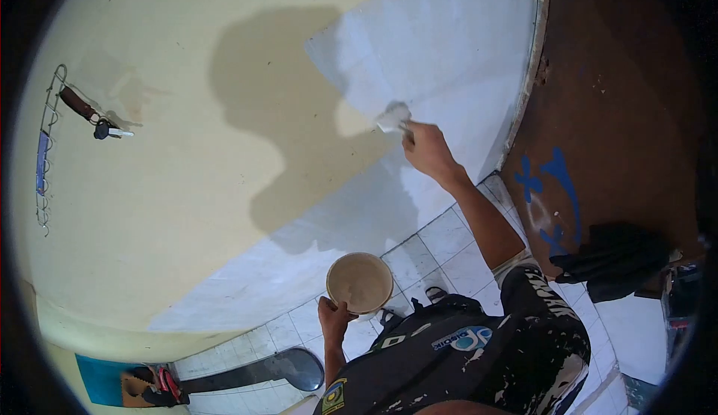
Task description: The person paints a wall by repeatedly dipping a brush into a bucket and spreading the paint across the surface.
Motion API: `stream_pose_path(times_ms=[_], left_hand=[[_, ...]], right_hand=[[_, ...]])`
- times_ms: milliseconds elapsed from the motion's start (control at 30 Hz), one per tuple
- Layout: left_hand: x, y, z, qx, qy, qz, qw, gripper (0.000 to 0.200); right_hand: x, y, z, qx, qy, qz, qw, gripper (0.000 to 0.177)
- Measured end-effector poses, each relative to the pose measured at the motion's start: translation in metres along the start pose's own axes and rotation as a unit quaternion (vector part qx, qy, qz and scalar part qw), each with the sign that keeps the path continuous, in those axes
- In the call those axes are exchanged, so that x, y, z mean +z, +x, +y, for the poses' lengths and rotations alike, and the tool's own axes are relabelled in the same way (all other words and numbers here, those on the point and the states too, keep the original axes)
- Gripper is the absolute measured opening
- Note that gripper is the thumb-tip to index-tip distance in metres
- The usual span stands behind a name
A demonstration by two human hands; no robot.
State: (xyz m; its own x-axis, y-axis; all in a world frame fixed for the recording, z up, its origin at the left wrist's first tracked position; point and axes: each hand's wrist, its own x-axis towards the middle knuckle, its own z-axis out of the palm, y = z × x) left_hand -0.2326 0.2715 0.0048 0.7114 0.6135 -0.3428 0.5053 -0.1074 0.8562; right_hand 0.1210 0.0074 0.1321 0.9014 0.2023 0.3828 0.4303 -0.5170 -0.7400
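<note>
My right hand (430, 149) is closed round the handle of a paint brush (392, 118), whose pale bristles are at the wall, at the border between yellowish wall (172, 191) and white paint (441, 48). Lower down, my left hand (336, 318) grips the rim of a round bucket (360, 283) and holds it close to my body. The inside of the bucket looks pale beige; how full it is cannot be made out. Shadows of my head and arm fall across the wall around the brush.
Keys (105, 129) hang from a hook rack (45, 157) on the left. A brown door-like panel (606, 108) with blue marks stands right, dark cloth (617, 260) below it. Near the tiled floor (441, 247) is a long dark object with a rounded end (299, 369).
</note>
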Motion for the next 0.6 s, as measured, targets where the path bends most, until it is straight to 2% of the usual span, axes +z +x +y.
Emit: stream_pose_path(times_ms=[100, 133, 167, 200, 300, 400, 467, 600], left_hand=[[0.002, 0.003, 0.001, 0.015, -0.013, -0.006, 1.000, 0.025], [0.003, 0.006, 0.003, 0.011, -0.011, -0.010, 1.000, 0.025], [0.004, 0.007, 0.003, 0.007, -0.008, -0.013, 1.000, 0.024], [0.002, 0.011, -0.004, 0.003, -0.008, -0.013, 1.000, 0.024], [0.002, 0.017, -0.015, 0.018, 0.002, -0.012, 1.000, 0.023], [0.000, 0.015, -0.012, 0.008, 0.011, -0.018, 1.000, 0.027], [-0.004, 0.021, -0.029, 0.067, 0.105, 0.004, 0.992, 0.027], [0.003, 0.000, 0.008, 0.011, 0.021, 0.009, 1.000, 0.026]], right_hand=[[-0.032, 0.012, -0.041, -0.102, 0.003, 0.081, 0.992, 0.035], [-0.044, 0.016, -0.058, -0.099, 0.001, 0.078, 0.992, 0.035], [-0.057, 0.020, -0.075, -0.127, 0.022, 0.113, 0.985, 0.037], [-0.061, 0.023, -0.082, -0.156, 0.044, 0.148, 0.976, 0.038], [-0.043, 0.028, -0.067, -0.191, 0.013, 0.177, 0.965, 0.043], [0.032, 0.011, 0.017, -0.177, -0.053, 0.180, 0.966, 0.050], [0.083, -0.020, 0.076, -0.135, -0.037, 0.157, 0.978, 0.054], [0.123, -0.070, 0.136, -0.049, -0.048, 0.077, 0.995, 0.051]])
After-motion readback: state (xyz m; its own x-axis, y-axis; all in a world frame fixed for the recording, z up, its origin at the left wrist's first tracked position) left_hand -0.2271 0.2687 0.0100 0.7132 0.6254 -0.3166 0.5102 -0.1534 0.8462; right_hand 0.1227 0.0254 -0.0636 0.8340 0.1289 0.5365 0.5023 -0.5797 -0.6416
